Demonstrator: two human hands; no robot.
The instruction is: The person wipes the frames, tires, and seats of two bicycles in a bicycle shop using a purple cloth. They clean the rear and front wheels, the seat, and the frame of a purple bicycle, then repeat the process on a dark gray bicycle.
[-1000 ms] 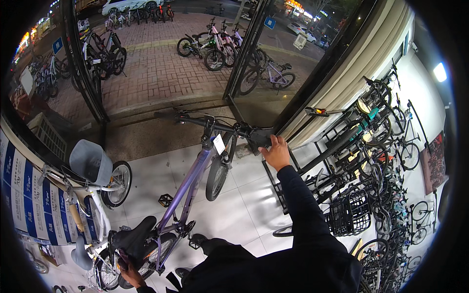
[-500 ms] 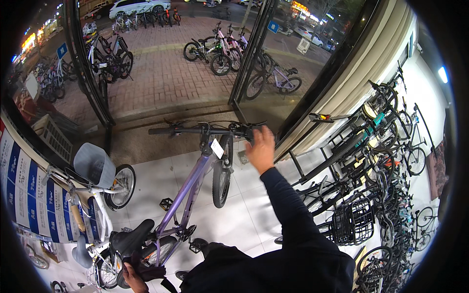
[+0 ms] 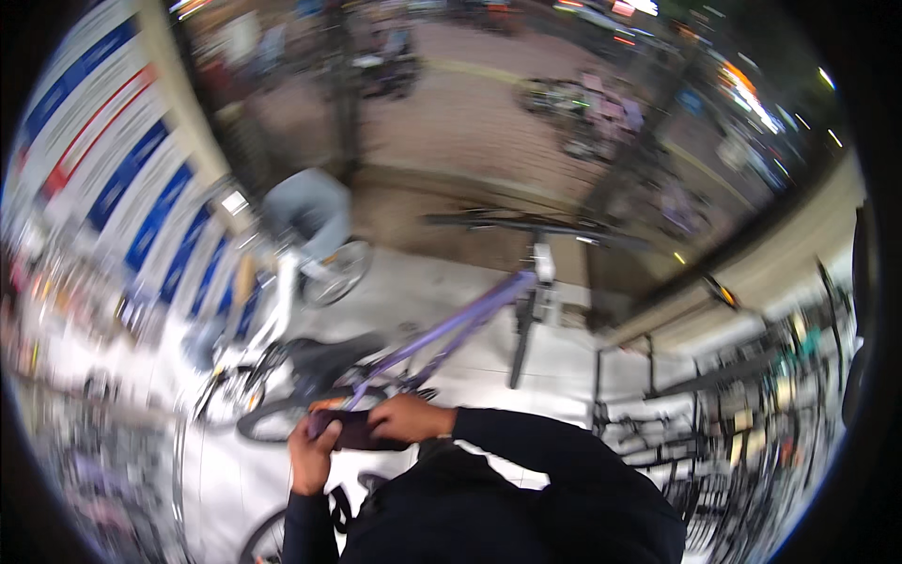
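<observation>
Both of my hands are together in front of me, behind the saddle of a purple bicycle (image 3: 467,308). Between them is a dark maroon cloth (image 3: 353,430). My left hand (image 3: 312,454) grips its left end, thumb on top. Fingers of my right hand (image 3: 412,418) are closed on its other end. Just beyond is the bicycle's black saddle (image 3: 336,357); its black handlebar (image 3: 536,224) lies farther off, with a white tag (image 3: 544,262) hanging near it. The picture is blurred by motion, so the cloth's folds are unclear.
A white bicycle (image 3: 280,299) with a grey basket (image 3: 308,209) stands to the left, beside a blue-and-white printed panel (image 3: 141,179). Black racks with bicycles (image 3: 742,404) fill the right. Beyond the doorway, more bicycles (image 3: 592,113) stand on brick paving.
My right hand has left the handlebar area and come back to the cloth. My left hand has lifted the cloth from beside the saddle. The view has swung left.
</observation>
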